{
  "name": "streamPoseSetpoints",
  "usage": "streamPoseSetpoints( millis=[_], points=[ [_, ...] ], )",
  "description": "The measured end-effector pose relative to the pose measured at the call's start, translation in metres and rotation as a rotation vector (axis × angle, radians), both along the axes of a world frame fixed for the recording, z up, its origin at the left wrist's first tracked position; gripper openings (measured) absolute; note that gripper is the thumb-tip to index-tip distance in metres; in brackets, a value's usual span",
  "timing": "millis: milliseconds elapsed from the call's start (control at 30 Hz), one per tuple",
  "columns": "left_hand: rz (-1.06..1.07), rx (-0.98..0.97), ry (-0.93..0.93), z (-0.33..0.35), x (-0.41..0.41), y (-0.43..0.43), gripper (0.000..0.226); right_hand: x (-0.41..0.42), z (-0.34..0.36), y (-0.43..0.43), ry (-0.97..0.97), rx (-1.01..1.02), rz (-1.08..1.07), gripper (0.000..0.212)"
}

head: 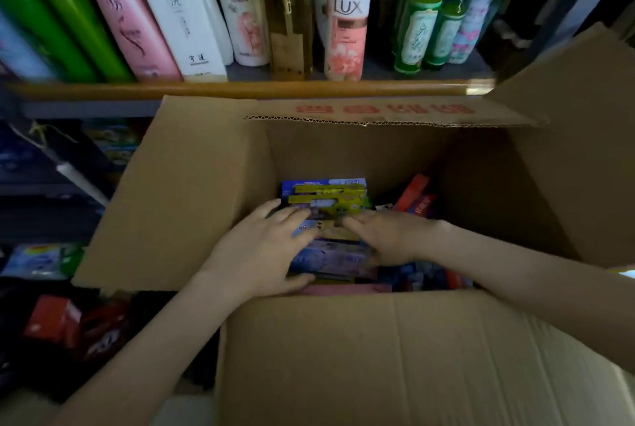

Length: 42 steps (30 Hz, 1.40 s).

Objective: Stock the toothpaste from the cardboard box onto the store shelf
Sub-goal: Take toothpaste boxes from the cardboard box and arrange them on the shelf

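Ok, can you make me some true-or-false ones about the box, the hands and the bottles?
1. The left hand and the right hand are both inside the cardboard box. True.
2. The cardboard box's flaps are folded shut. False: they stand open.
3. A LUX bottle stands on the shelf behind the box. True.
4. The left hand holds a green bottle. False: it grips the toothpaste boxes, fingers on top and thumb at the near edge.

Left hand [261,247] grips toothpaste packs [330,192] in cardboard box [192,192]; right hand [388,236] perhaps too.
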<state>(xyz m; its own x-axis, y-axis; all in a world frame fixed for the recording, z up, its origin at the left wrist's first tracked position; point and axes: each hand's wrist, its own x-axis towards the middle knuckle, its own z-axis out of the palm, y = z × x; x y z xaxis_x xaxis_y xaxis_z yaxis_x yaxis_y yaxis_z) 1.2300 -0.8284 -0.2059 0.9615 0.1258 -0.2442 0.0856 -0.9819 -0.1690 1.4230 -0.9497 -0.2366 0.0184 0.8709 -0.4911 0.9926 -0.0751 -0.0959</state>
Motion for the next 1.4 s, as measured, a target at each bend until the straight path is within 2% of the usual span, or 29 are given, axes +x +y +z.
streamPoseSetpoints(
  millis=[133, 233, 367, 600, 700, 767, 867, 967, 1033, 1100, 1267, 1333, 1400],
  points=[
    [-0.042, -0.028, 0.068, -0.007, 0.003, 0.003, 0.071, 0.003, -0.019, 0.004, 0.158, -0.116, 0.04, 0.083],
    [-0.051, -0.003, 0.109, -0.011, 0.007, 0.001, 0.073, 0.005, -0.039, 0.004, 0.244, -0.288, 0.037, 0.069],
    [-0.022, 0.029, 0.231, -0.013, 0.012, 0.002, 0.075, 0.007, -0.053, 0.002, 0.323, -0.508, 0.011, 0.072],
    [0.002, 0.019, 0.274, -0.017, 0.012, 0.006, 0.073, 0.013, -0.053, 0.001, 0.496, -0.53, -0.117, 0.065],
    [-0.017, 0.021, 0.237, -0.017, 0.012, 0.006, 0.073, 0.019, -0.043, 0.001, 0.586, -0.526, -0.196, 0.051],
    [-0.037, 0.026, 0.203, -0.015, 0.012, 0.006, 0.072, 0.027, -0.03, 0.001, 0.693, -0.496, -0.284, 0.045],
    [-0.018, -0.03, 0.138, -0.012, 0.012, 0.006, 0.075, 0.036, -0.005, 0.0, 0.934, -0.371, -0.477, 0.048],
    [0.087, -0.156, -0.042, -0.001, 0.014, 0.006, 0.065, 0.044, 0.02, -0.006, 1.197, -0.263, -0.692, 0.063],
    [0.218, -0.35, -0.218, 0.012, 0.015, 0.007, 0.053, 0.048, 0.036, -0.014, 1.299, -0.209, -0.76, 0.069],
    [0.373, -0.573, -0.411, 0.023, 0.012, 0.008, 0.053, 0.05, 0.052, -0.024, 1.375, -0.156, -0.829, 0.079],
    [0.594, -0.835, -0.927, 0.038, 0.002, -0.002, 0.055, 0.037, 0.079, -0.048, 1.555, -0.062, -0.841, 0.065],
    [0.704, -0.973, -1.019, 0.041, 0.001, -0.01, 0.052, 0.033, 0.082, -0.052, 1.569, -0.066, -0.845, 0.073],
    [0.779, -1.017, -1.018, 0.043, 0.0, -0.016, 0.044, 0.029, 0.082, -0.053, 1.572, -0.057, -0.835, 0.076]
  ],
)
